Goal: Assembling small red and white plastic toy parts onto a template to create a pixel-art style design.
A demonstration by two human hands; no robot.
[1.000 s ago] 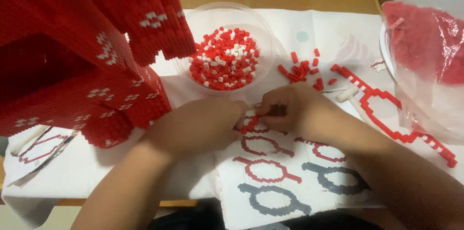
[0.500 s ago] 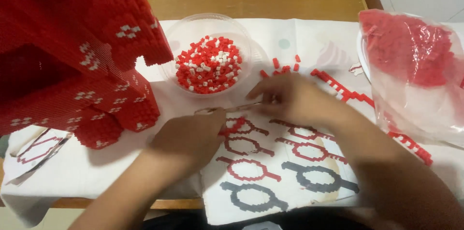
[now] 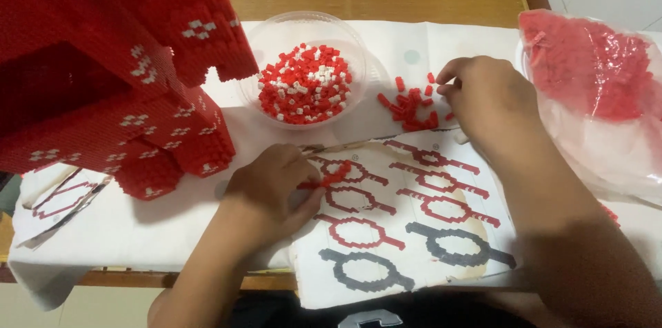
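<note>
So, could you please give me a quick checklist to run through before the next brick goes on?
1. Left hand pins the red piece on the pattern sheet: ok.
2. Right hand reaches the loose bricks: ok.
3. Brick already pinched in the right fingers: cannot tell.
4. Bowl holds bricks: ok.
5. Pattern outlines uncovered: not ok, arms hide part.
6. Bag clear of the sheet: ok.

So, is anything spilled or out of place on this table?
Nothing is damaged. A few loose red bricks lie on the white cloth, outside the clear bowl, by the right hand; they look gathered there rather than spilled.
</note>
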